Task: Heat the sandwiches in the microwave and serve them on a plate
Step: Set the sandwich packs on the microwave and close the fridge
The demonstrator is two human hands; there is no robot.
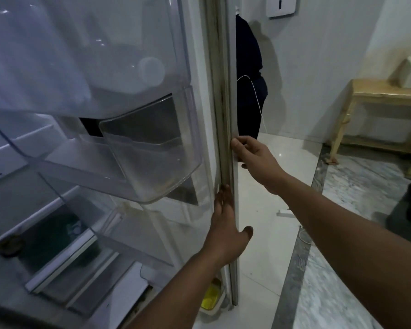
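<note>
**Both hands on the fridge door, no sandwiches in sight**

The task looks to be at its very start. The fridge door (224, 91) stands open edge-on at the centre of the view, and both hands are on that edge. The left hand (226, 224), at about 6 o'clock from centre, lies flat along the seal with fingers straight and thumb spread to the outer side. It presses rather than clasps. The right hand (252, 157), just above it, wraps the edge with its thumb on the near face and its fingers curled behind. No sandwiches, microwave or plate show anywhere, so fetching, heating and serving all seem still to come. Whether the sandwiches sit inside the fridge cannot be told.

At 9 to 11 o'clock the clear door bins (152, 150) hang in tiers, the upper one holding a pale rounded container (151, 71) that is too blurred to identify. Glass shelves (57, 245) fill 7 to 8 o'clock. A yellow item (210, 298) sits low by the door's foot.

Beyond the door, at 12 to 1 o'clock, a person in dark clothes (249, 67) stands partly hidden. The floor (271, 186) is glossy white tile with a grey marbled band. At 3 o'clock a wooden table (377, 91) stands against the white wall.
</note>
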